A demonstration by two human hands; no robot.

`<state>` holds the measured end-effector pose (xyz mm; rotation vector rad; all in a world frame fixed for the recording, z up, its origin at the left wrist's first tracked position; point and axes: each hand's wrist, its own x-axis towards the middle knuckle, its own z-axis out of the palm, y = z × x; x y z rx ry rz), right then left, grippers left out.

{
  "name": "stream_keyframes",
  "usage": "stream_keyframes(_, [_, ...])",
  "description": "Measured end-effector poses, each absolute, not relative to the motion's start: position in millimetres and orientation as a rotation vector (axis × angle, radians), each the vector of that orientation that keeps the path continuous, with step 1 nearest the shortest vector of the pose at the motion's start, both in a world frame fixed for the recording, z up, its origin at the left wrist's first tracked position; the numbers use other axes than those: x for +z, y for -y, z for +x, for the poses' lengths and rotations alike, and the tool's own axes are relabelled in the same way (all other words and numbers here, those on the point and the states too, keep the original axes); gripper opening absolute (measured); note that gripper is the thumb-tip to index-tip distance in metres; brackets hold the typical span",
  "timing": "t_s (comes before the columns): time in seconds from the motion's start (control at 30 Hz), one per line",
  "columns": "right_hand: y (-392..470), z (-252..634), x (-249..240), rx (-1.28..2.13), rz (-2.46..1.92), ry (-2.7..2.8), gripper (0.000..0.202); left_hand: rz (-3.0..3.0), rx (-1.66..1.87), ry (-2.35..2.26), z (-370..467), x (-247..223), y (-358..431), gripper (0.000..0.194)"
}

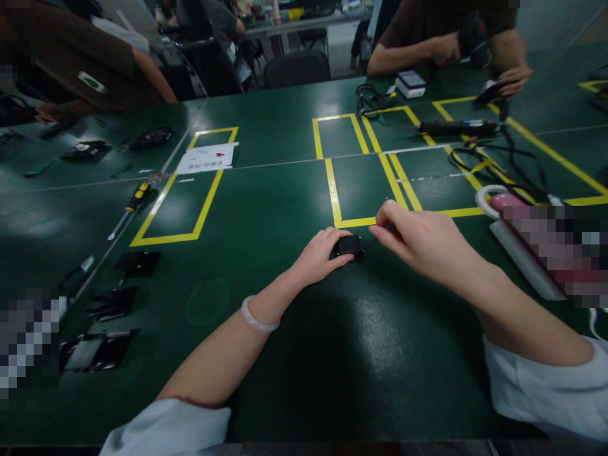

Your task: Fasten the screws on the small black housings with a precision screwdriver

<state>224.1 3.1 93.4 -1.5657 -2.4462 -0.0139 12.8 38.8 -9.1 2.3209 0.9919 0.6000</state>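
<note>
On the green table (285, 354), my left hand (319, 254) grips a small black block-shaped part (350, 245) between thumb and fingers. My right hand (413, 234) is closed in a pinch just to the right of it. A thin dark rod (370, 244) runs from the right fingertips down to the right side of the black part; whether it is a tool or a wire I cannot tell. The right palm and the rod's other end are mostly hidden by the fingers. A pale bangle circles my left wrist.
Black parts in bags (97, 351) and a yellow-black screwdriver (139, 196) lie at left. A paper sheet (206, 158) sits inside yellow tape. A black electric screwdriver (458, 127) and cables (513, 158) are at right. Co-workers sit across the table, one holding a drill (474, 41).
</note>
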Motion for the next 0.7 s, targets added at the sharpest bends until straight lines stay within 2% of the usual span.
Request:
stream_keyframes(0.1, [-3.4, 223.8, 92.8, -0.087, -1.598, 2.458, 0.028, 2.323, 0.606, -0.991, 12.8, -9.5, -39.0, 0.038])
stream_keyframes(0.47, [-0.6, 221.2, 95.7, -0.019, -1.552, 2.462, 0.020, 2.311, 0.600, -0.985, 13.0, -6.5, -38.5, 0.036])
stream_keyframes(0.7, [-1.4, 223.4, 95.0, -0.032, -1.515, 2.503, 0.025, 2.320, 0.605, -0.996, 12.6, -8.4, -38.8, 0.037])
